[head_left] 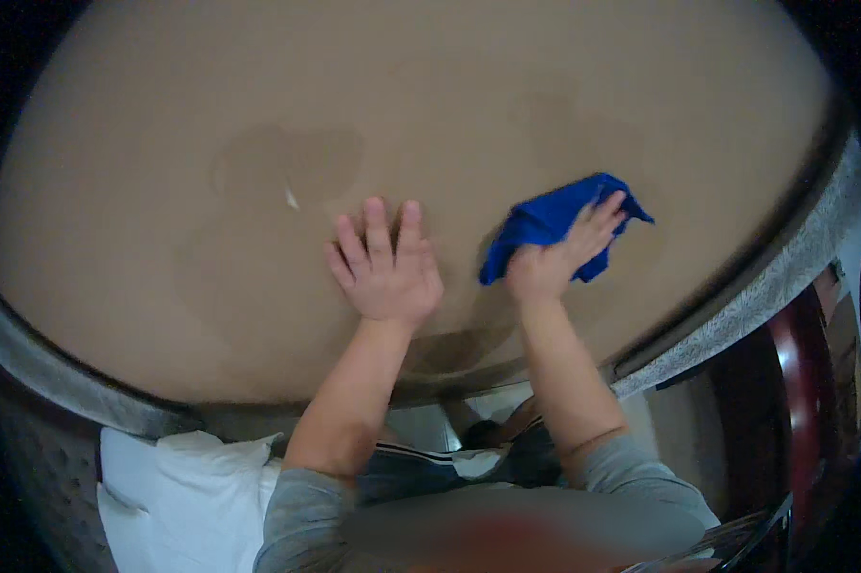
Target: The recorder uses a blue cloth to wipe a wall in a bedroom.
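Observation:
A blue cloth (550,218), crumpled and folded, lies on a broad tan surface (430,105) that looks like a mattress. My right hand (564,250) rests on top of it, fingers stretched out and pressing it down, part of the cloth hidden under the palm. Flat on the bare tan surface is my left hand (392,272), to the left of the cloth, with fingers spread and nothing in them. Just beyond its fingertips a small white mark (291,198) shows beside a darker, damp-looking patch (297,162).
Grey patterned fabric (736,315) forms the side below the dark curved edge. White cloth or a pillow (182,497) lies at the lower left, by dark tufted upholstery (43,458). Glossy dark red furniture (788,382) stands at the right.

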A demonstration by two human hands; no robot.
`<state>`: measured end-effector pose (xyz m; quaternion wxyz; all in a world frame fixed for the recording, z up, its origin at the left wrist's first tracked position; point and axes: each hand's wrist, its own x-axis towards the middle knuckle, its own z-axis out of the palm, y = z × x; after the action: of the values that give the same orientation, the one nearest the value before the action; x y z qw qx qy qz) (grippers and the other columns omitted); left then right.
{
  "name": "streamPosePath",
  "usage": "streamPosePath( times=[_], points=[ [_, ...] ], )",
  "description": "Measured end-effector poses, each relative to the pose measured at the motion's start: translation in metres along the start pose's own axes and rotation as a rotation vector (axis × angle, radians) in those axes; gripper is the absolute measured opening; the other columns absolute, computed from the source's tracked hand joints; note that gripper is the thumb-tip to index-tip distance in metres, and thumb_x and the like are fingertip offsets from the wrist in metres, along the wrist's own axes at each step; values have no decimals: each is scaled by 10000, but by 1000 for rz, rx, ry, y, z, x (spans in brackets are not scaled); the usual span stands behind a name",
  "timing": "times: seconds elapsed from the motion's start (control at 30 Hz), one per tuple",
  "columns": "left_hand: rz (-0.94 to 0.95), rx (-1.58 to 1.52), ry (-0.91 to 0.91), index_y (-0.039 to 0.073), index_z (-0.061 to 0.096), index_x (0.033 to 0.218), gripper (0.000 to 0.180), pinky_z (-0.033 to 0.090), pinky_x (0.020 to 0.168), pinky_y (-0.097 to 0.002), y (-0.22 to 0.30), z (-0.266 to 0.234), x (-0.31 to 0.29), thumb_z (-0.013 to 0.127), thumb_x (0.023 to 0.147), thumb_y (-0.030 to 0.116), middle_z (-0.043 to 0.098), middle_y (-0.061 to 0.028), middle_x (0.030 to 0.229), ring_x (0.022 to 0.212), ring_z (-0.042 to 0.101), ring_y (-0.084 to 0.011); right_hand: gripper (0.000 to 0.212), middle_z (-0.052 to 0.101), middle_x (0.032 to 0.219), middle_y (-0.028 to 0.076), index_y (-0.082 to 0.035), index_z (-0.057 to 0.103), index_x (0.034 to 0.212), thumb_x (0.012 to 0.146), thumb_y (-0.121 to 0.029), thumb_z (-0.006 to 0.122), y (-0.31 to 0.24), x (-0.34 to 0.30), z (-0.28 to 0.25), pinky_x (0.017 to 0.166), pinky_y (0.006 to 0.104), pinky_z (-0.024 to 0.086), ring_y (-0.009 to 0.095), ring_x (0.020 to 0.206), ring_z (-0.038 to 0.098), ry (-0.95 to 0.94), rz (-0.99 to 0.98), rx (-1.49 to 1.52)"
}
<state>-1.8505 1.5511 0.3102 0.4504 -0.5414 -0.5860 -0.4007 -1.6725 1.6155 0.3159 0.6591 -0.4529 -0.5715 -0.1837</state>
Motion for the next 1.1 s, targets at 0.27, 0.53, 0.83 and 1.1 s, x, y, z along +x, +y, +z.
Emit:
streamPosePath(
  times=[0.27,0.53,0.83,1.1],
  points=[
    [-69,-426,3,113,496,1333,425,138,1124,-551,-5,-28,-1,446,921,205,333,-166,1491,1397,217,-417,810,198,1533,216,-234,428,1423,669,-397,675,-56,-10,-18,1062,693,98,544,1218,322,-466,-101,-17],
    [-57,-1021,-417,-2,581,1087,311,433,887,-481,59,-76,-75,577,778,32,529,-251,1198,1098,526,-361,700,267,1467,213,-221,498,1375,705,-336,666,-73,25,-62,1028,601,238,496,1191,305,-573,-175,2],
    [-104,-416,-428,113,411,1413,637,207,1032,-646,92,-41,17,576,839,336,257,-212,1481,1304,263,-449,508,405,1340,207,-151,588,1247,764,-285,666,-61,45,-67,1010,563,278,460,1176,348,-497,-199,179],
    [-235,13,-204,226,345,1466,818,78,1028,-748,61,-7,21,648,772,535,90,-261,1545,1367,75,-565,544,358,1466,208,-110,511,1348,858,-330,596,54,19,-31,1116,542,186,434,1364,279,-142,-228,214]
  ],
)
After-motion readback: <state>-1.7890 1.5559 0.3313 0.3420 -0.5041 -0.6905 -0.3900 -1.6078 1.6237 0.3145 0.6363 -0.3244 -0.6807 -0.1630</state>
